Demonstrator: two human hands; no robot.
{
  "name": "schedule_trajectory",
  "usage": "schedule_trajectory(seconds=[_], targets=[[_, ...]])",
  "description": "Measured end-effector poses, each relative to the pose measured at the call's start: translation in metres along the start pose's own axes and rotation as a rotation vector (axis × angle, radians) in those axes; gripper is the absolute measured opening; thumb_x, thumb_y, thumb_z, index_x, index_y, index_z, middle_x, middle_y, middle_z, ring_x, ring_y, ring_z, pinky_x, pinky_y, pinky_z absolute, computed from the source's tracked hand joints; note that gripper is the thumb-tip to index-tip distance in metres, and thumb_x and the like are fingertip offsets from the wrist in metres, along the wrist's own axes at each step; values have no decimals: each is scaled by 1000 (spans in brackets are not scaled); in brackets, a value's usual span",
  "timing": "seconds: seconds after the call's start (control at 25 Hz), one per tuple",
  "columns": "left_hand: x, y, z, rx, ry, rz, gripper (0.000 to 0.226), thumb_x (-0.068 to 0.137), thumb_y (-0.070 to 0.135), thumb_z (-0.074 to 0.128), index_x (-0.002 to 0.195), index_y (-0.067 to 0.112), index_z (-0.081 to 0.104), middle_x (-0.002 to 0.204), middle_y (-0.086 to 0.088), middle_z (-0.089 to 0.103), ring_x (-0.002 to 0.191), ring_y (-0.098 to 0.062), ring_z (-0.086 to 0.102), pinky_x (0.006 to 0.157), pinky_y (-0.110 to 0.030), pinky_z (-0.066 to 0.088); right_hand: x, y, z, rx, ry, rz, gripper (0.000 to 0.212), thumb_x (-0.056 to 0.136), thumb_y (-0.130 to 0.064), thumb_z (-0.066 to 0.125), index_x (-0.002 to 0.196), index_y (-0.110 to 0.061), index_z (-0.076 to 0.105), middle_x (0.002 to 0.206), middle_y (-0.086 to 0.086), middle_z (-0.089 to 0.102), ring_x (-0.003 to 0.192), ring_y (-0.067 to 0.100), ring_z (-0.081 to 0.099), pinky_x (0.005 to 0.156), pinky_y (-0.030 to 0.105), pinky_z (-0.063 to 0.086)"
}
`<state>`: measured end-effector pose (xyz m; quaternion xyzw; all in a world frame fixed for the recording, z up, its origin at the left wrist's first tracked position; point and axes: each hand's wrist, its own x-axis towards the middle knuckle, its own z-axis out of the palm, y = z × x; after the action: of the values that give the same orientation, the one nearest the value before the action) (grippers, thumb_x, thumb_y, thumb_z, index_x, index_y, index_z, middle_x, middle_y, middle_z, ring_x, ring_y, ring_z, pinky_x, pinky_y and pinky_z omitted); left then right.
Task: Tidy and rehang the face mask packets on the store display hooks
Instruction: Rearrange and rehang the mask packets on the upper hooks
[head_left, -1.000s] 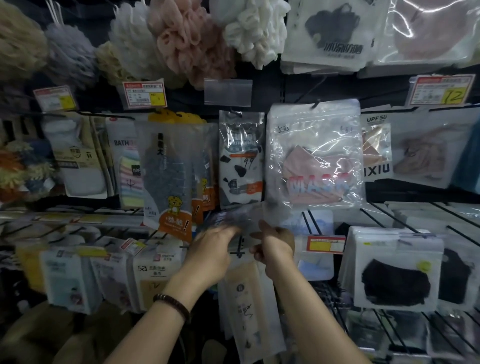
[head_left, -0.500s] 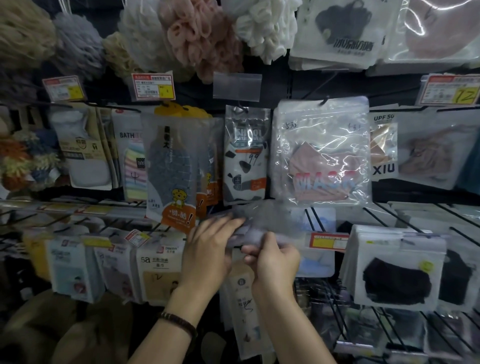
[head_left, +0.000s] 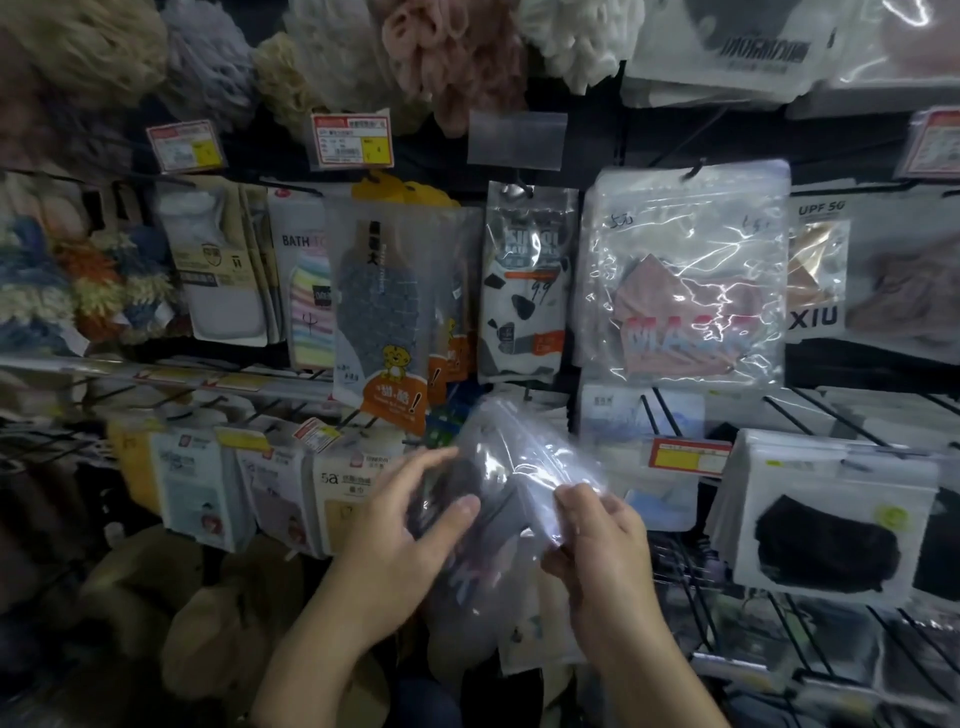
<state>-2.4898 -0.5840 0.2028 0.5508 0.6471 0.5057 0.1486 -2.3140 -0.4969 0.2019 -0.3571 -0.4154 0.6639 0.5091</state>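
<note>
I see a crinkled clear mask packet, its dark contents blurred, off its hook and held low, the left hand gripping one side with thumb on front and the right hand pinching the other edge. Behind stands a dim store's black wire rack, a pink mask packet hanging above, black mask packets alongside and bath puffs overhead.

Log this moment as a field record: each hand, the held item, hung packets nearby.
left hand: grips clear packet from its left side
right hand: pinches the same packet's right edge
clear packet: blurred, tilted, dark contents
pink mask packet: hangs on a hook, above the hands
black mask packet: hangs lower right, untouched
</note>
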Motion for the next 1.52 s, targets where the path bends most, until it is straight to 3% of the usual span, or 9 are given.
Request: schedule_trajectory(seconds=[0.16, 0.4, 0.56, 0.72, 0.84, 1.0, 1.16, 1.28, 1.52], targets=[[-1, -16, -6, -137, 19, -223, 78, 76, 56, 87, 144, 46, 50, 134, 28, 62, 118, 8, 63, 99, -21, 49, -1, -7, -8, -142, -236, 14, 20, 104, -8, 63, 84, -8, 57, 70, 2, 55, 60, 14, 56, 50, 27, 49], [-19, -23, -5, -712, -97, -515, 44, 90, 28, 76, 125, 2, 72, 114, -25, 78, 96, -38, 79, 87, -47, 64, 6, -21, -15, -314, -421, -75, 33, 108, -25, 61, 84, -8, 75, 78, 11, 73, 63, 19, 68, 57, 27, 54], [-25, -7, 25, -887, 183, -432, 39, 95, 26, 71, 130, 9, 69, 117, -22, 79, 103, -42, 78, 89, -56, 63, 11, -5, -28, -152, -400, -76, 36, 97, -43, 71, 111, -11, 81, 111, 29, 76, 91, 42, 72, 80, 52, 56], [-24, 10, 69, -1060, 482, -398, 40, 99, 34, 67, 139, 27, 64, 122, -10, 80, 107, -38, 78, 93, -65, 60, -8, 26, -32, 55, -381, -33, 44, 70, -30, 89, 101, -5, 70, 92, 15, 78, 77, 28, 76, 72, 39, 63], [-26, 27, 100, -1068, 536, -415, 39, 102, 35, 67, 140, 36, 62, 127, -3, 78, 114, -32, 77, 98, -65, 58, -19, 47, -20, 149, -239, -36, 37, 84, -10, 88, 113, 1, 68, 107, 25, 79, 96, 40, 79, 86, 49, 65], [-26, 25, 98, -1034, 471, -377, 31, 98, 13, 72, 129, 17, 71, 119, -12, 80, 113, -37, 76, 98, -55, 58, -9, 31, -33, 124, -176, -48, 37, 95, -7, 74, 130, -2, 63, 114, 26, 79, 104, 48, 77, 97, 69, 58], [-11, 16, 40, -847, 456, -286, 40, 89, 14, 77, 128, 20, 67, 115, -9, 81, 99, -30, 79, 81, -47, 62, 6, 2, -65, -62, -263, -69, 41, 83, -17, 76, 122, -10, 64, 107, 20, 81, 89, 35, 81, 69, 47, 65], [-6, 12, 18, -563, 191, -304, 27, 101, 13, 68, 126, 25, 68, 109, -5, 82, 99, -34, 80, 77, -52, 66, 12, -6, -78, -138, -332, -111, 37, 91, -18, 73, 127, -12, 66, 113, 13, 82, 100, 25, 81, 73, 36, 64], [-14, 9, 36, -547, 21, -315, 20, 110, 42, 51, 126, 43, 64, 120, -16, 69, 87, -29, 73, 44, -34, 55, 22, -1, -85, -200, -272, -160, 60, 89, -55, 77, 143, -37, 60, 129, 3, 78, 113, 23, 77, 90, 52, 64]])
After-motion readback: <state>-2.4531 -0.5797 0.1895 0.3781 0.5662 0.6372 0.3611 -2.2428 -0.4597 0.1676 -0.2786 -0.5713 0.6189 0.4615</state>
